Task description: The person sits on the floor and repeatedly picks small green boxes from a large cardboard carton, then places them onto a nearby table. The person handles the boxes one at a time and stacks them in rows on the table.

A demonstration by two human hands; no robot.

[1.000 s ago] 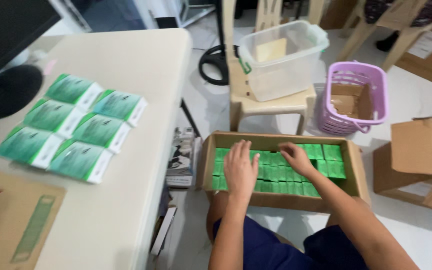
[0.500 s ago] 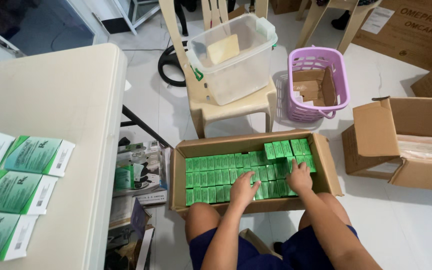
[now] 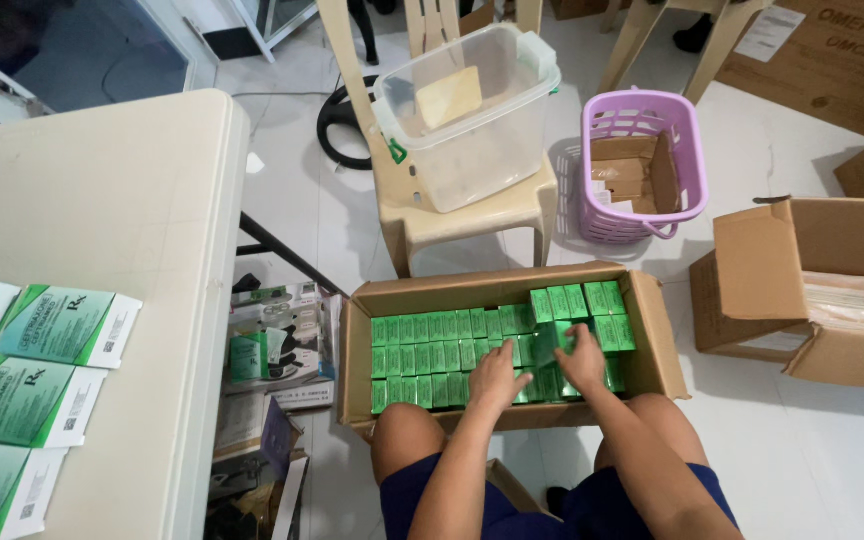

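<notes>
small green boxes (image 3: 432, 345) stand packed in rows inside an open cardboard carton (image 3: 652, 335) on the lap. the left hand (image 3: 497, 377) rests spread flat on them, the right hand (image 3: 584, 358) grips one tilted green box (image 3: 549, 343). a purple basket (image 3: 642, 165) and clear tub (image 3: 467, 115) sit beyond.

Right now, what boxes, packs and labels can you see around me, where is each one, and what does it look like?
Cardboard box on lap: brown, open.
Small green cartons: rows filling it; left hand rests on them, right hand lifts one.
Flat packs on white table, left: green and white.
Second cardboard box, right: open, brown.
Lilac basket: holds brown cartons.
Clear tub on chair: yellowish packet inside.
</notes>
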